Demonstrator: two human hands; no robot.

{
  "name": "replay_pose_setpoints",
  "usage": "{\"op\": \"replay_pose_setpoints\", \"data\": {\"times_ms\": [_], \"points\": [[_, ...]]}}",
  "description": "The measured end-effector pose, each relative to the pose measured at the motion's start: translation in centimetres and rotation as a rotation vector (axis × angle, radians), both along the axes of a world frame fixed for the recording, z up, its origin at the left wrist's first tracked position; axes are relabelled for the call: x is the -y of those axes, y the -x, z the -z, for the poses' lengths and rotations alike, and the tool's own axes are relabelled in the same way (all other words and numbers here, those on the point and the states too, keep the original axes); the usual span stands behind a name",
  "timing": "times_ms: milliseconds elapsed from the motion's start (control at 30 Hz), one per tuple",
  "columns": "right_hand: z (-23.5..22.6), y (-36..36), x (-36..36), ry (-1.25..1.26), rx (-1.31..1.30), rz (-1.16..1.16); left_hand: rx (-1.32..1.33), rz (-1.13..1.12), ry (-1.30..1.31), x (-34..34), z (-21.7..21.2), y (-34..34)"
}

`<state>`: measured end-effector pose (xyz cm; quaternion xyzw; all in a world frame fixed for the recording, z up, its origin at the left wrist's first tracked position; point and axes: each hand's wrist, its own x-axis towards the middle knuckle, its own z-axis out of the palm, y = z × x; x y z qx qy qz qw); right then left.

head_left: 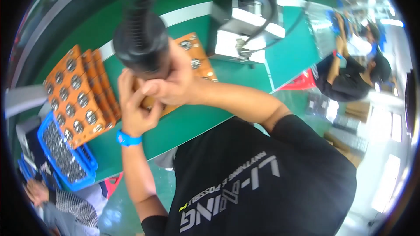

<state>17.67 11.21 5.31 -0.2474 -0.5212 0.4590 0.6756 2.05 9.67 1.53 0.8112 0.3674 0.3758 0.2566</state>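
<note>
Both hands were close together over the green worktop (291, 63). The right hand (186, 81) curled against the lower end of a black cylindrical tool (146, 54), its thumb reaching toward the left hand (138, 107). The left hand, with a blue wristband (129, 139) below it, was bent inward, its fingers partly curled. The tool and blur hid the fingertips, so one cannot tell whether either hand pinched anything. Beneath them on the worktop was an orange board (204, 59) bearing round metal parts (195, 64), partly covered by the hands.

To the left, more orange boards (73, 95) stood slanted one behind another, the front one set with rows of similar parts. Just below them was a blue bin (83, 184) of small dark pieces (61, 153). A boxy white-and-black machine (258, 17) stood on the far right. A co-worker's hand (37, 191) appeared at lower left; other people (345, 83) worked at right.
</note>
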Motion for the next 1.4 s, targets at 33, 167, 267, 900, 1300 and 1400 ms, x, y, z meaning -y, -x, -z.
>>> {"op": "replay_pose_setpoints", "data": {"times_ms": [33,167,267,900,1300,1400], "points": [[-0.4,-0.7,0.2,0.038,-0.081,-0.001,0.000,0.017,-0.013,0.0,-0.5,-0.5],[-6.3,-7.1,2.0,0.001,-0.064,0.150,-0.051,0.020,-0.043,-0.7,-1.7,-1.6],[-7.7,-11.7,3.1,-0.061,0.067,0.443,-0.064,0.019,-0.048,-0.6,-1.5,-1.5],[-4.7,-10.6,3.4,0.161,-0.018,0.340,0.076,-0.054,-0.019,0.3,-0.8,0.7],[0.1,3.0,0.7,-0.059,0.091,0.058,0.228,-0.127,0.021,1.0,0.6,2.3],[0.2,3.9,0.7,-0.064,0.097,0.044,0.234,-0.141,0.022,1.2,0.3,2.9]]}}
